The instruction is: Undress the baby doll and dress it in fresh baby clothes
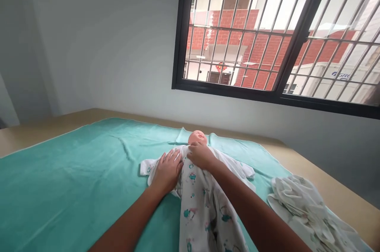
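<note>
A baby doll (197, 137) lies on its back, its head toward the wall. White printed baby clothes (192, 200) with green and pink figures cover its body, sleeves spread to both sides and the lower part trailing toward me. My left hand (168, 169) rests flat on the chest at the left, fingers spread. Just below the doll's chin, my right hand (202, 155) has its fingers closed on the neckline of the clothes. The doll's arms and legs are hidden under the cloth.
A green blanket (74, 188) covers most of the wooden table (320, 192). Crumpled white cloth (308, 208) lies at the right. Behind the table stand a pale wall (118, 46) and a barred window (237, 26).
</note>
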Demonstrator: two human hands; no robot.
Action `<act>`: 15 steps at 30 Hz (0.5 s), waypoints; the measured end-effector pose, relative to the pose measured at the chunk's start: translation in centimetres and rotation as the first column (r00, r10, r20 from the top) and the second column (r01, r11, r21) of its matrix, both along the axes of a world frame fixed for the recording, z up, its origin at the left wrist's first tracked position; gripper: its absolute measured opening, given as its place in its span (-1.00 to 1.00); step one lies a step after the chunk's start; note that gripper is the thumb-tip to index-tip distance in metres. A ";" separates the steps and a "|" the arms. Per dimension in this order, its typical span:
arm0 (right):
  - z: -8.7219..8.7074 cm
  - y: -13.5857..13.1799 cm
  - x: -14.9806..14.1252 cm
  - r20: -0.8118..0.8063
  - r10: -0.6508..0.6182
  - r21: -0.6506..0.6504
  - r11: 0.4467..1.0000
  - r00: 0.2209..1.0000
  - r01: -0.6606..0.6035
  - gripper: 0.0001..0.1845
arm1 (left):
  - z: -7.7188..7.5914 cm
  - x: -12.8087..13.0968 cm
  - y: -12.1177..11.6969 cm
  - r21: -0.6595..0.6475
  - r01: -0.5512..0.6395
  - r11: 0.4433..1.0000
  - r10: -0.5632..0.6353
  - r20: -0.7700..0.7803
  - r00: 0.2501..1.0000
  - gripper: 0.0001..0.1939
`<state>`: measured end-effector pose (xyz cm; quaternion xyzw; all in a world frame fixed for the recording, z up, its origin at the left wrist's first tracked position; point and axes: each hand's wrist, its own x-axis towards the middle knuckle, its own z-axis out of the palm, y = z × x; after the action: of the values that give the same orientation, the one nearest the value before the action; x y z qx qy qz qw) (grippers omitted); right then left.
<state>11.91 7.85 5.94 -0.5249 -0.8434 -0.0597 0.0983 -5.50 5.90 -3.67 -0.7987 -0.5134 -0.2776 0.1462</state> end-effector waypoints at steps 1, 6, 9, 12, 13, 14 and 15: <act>0.4 0.9 -0.9 0.051 0.006 -0.036 0.999 0.999 -0.004 -0.71 | -0.2 -0.1 0.2 0.002 -0.028 1.000 0.028 0.007 1.000 -0.57; 0.2 4.6 -4.8 0.289 0.067 -0.239 0.971 0.955 0.004 -0.52 | -0.6 -0.5 1.2 -0.031 -0.145 0.989 0.148 0.083 0.986 -0.54; -0.9 6.3 -6.7 0.375 0.102 -0.330 0.943 0.921 0.030 -0.43 | -0.5 -0.6 1.3 -0.039 -0.157 0.987 0.161 0.116 0.980 -0.57; -1.5 7.4 -7.7 0.406 0.151 -0.395 0.918 0.901 0.024 -0.48 | -0.3 -0.7 1.0 -0.039 -0.159 0.986 0.163 0.116 0.980 -0.59; -1.5 7.6 -7.7 0.404 0.171 -0.412 0.911 0.898 0.012 -0.49 | -0.2 -0.7 1.0 -0.040 -0.163 0.986 0.167 0.108 0.980 -0.60; -1.5 7.7 -7.5 0.399 0.188 -0.425 0.905 0.898 -0.001 -0.48 | -0.1 -0.7 0.9 -0.040 -0.169 0.985 0.172 0.098 0.980 -0.60; -1.3 7.7 -7.3 0.390 0.199 -0.430 0.903 0.899 -0.013 -0.47 | 0.0 -0.7 0.8 -0.040 -0.176 0.984 0.179 0.086 0.980 -0.60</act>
<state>4.63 15.55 4.67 -0.4601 -0.8653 0.0145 -0.1986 -6.20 6.66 -3.66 -0.7389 -0.5930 -0.2904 0.1344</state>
